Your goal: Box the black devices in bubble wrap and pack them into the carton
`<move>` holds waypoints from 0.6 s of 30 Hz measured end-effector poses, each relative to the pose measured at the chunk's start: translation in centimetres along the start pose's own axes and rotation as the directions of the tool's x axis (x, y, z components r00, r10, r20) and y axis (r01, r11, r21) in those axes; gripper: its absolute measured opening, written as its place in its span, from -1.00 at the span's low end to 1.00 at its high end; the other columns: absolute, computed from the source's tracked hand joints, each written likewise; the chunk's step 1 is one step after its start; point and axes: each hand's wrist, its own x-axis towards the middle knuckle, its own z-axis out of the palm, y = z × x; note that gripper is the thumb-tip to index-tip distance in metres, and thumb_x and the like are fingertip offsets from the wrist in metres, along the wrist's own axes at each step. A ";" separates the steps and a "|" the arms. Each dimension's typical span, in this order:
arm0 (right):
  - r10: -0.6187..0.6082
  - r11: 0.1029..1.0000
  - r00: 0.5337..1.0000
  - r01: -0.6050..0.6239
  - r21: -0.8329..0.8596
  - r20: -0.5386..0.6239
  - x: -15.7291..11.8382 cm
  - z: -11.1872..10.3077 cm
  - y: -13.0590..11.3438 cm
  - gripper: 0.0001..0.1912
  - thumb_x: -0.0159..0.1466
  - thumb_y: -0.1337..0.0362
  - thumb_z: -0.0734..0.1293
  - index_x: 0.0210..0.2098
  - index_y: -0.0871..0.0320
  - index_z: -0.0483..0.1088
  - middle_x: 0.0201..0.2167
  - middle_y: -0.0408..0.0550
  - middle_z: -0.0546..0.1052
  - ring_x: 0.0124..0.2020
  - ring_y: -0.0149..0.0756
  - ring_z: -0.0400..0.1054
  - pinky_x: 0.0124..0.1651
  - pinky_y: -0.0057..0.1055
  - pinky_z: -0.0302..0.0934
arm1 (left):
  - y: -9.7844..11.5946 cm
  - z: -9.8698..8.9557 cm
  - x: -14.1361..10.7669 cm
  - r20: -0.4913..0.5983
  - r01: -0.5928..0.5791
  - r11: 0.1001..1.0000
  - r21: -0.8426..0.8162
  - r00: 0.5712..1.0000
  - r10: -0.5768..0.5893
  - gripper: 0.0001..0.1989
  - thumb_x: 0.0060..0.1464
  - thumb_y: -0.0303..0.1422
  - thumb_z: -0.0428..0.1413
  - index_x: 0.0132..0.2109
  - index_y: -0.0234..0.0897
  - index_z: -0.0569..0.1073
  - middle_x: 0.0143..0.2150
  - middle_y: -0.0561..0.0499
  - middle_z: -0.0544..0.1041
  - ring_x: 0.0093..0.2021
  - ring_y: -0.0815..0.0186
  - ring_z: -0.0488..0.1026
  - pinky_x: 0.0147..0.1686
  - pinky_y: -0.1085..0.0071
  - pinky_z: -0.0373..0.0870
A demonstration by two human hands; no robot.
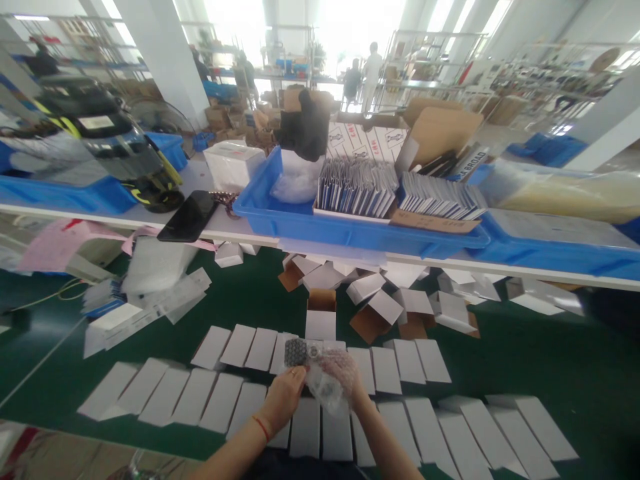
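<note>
Over white boxes (305,430), bubble-wrapped item (296,352) pinched by left hand (285,397), cupped by half-curled right hand (354,381); likely light, slippery, perhaps fragile; best gripped around firmer-looking dark end.

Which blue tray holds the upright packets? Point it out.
The middle blue tray, just right of the black phone: upright packets stand in it in rows, while the left blue tray and the right blue tray show plastic wrapping.
</note>
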 end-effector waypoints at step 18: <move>0.027 0.879 0.947 0.129 -0.459 0.319 1.1 -0.5 1.4 -0.65 0.07 0.52 0.19 -0.36 0.14 0.57 -0.35 -0.03 0.64 -0.24 -0.17 0.49 -0.16 -0.36 0.28 | 0.2 -3.9 1.2 0.045 0.116 0.993 -0.009 0.992 -0.116 -0.80 0.32 -0.49 -0.08 -0.20 -0.22 0.41 -0.22 -0.03 0.56 -0.17 0.18 0.54 -0.13 0.25 0.48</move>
